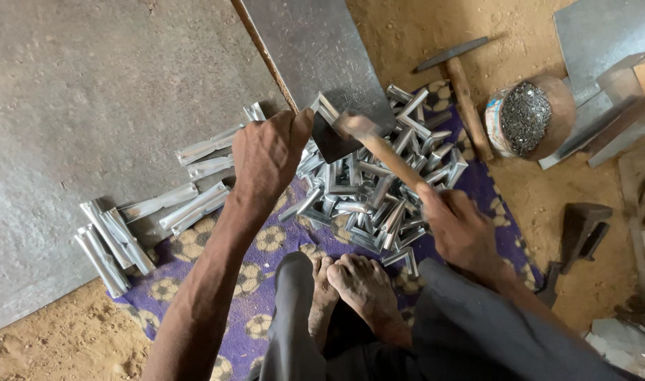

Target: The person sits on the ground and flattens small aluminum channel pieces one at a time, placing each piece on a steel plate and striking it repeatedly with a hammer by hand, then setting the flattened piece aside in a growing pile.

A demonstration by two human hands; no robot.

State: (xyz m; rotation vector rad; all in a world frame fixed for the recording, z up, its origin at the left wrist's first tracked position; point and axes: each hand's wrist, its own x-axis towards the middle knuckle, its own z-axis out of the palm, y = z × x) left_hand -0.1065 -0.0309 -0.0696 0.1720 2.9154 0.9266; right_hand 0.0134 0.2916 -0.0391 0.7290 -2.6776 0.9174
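Observation:
My left hand point(267, 152) grips a small bent metal piece point(325, 109) and holds it on a dark iron block point(334, 143). My right hand point(458, 227) is closed around the wooden handle of a hammer point(379, 144), whose head sits just above the block, next to the held piece. Behind the block lies a heap of shiny bent metal pieces point(379, 187) on a purple patterned mat point(255, 271). My bare feet point(350, 286) rest on the mat, close to the heap.
Longer folded metal strips point(153, 219) lie at the left on a large grey metal sheet point(89, 120). A second hammer point(463, 88), a tin of small nails point(523, 116), metal offcuts point(604, 42) and a dark iron tool point(582, 229) lie on sandy ground at the right.

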